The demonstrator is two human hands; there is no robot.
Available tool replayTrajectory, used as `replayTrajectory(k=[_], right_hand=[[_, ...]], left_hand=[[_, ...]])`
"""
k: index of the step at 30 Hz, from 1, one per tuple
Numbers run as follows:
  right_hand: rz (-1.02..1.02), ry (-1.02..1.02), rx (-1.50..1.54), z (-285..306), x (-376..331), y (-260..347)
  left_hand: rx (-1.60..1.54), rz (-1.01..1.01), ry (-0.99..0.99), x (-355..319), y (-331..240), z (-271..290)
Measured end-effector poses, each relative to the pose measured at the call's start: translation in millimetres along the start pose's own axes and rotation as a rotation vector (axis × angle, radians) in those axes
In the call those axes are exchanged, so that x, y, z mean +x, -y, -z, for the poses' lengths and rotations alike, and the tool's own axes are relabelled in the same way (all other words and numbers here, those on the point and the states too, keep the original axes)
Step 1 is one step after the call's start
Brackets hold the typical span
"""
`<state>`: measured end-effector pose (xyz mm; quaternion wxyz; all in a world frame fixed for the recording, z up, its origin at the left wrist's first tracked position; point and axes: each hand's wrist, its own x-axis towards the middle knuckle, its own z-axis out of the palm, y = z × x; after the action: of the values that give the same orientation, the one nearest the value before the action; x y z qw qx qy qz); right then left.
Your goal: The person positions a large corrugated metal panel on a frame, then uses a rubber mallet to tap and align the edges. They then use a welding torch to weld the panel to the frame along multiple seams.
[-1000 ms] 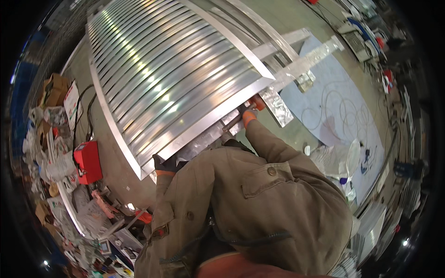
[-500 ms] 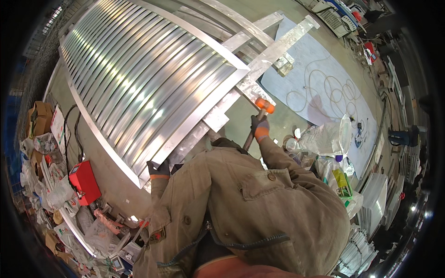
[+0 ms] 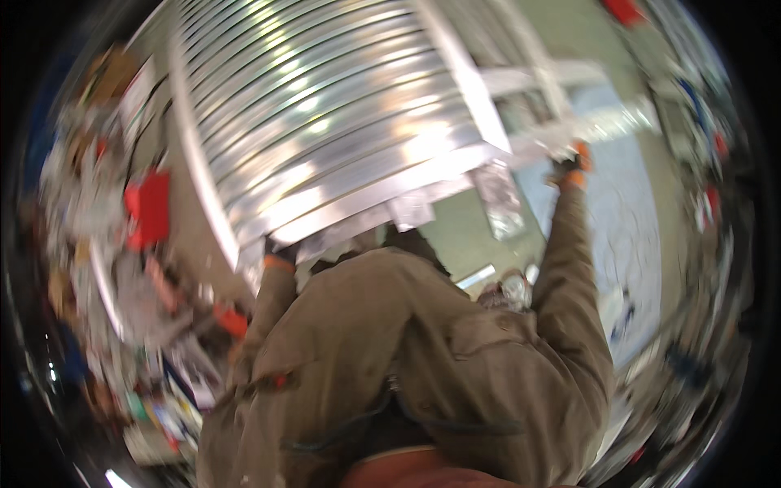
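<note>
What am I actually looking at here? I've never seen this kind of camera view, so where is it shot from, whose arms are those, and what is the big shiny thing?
This is a wide fisheye camera worn on a person's head and pointed down, so straight edges bend near the rim and the picture is blurred by motion. There is no machine here. The brown jacket filling the lower half is the wearer's own, and both sleeves reach up and away from it.

The big shiny thing is a ribbed sheet-metal panel, silver and lying flat. The left hand, in a dark glove with an orange cuff, is at the panel's near corner. The right hand, gloved the same way, is at a metal frame bar on the panel's right side. The blur hides whether either hand grips.

A red box sits among clutter on the left; a pale blue sheet lies on the right.
</note>
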<state>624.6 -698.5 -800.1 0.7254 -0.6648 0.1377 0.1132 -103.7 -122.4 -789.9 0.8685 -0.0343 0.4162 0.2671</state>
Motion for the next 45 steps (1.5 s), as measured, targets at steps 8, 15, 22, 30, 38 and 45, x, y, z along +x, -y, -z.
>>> replayTrajectory(k=[8,15,22,30,38,45], right_hand=[[-0.05,-0.199,-0.334,-85.0,62.7,16.4],[-0.069,-0.485,-0.862,-83.6,38.7,-3.0],[-0.135,-0.706,-1.133,-51.4,-29.8,-3.1],[0.032,-0.776,-1.066,-13.1,-188.8,-25.7],[0.201,-0.608,-0.935,-32.3,-381.9,-119.3],[0.309,-0.282,-0.828,-35.9,-505.7,-224.3]], left_hand=[[0.738,-0.056,-0.594,-52.7,-13.3,10.9],[1.463,-0.885,-1.114,-86.1,-76.9,53.6],[1.435,-0.625,-0.604,-57.9,-141.2,80.6],[1.63,-0.043,-0.452,-40.5,-221.5,49.8],[1.369,-0.152,-0.155,-31.2,-233.0,77.7],[1.728,-0.492,-0.397,-24.1,-179.4,72.3]])
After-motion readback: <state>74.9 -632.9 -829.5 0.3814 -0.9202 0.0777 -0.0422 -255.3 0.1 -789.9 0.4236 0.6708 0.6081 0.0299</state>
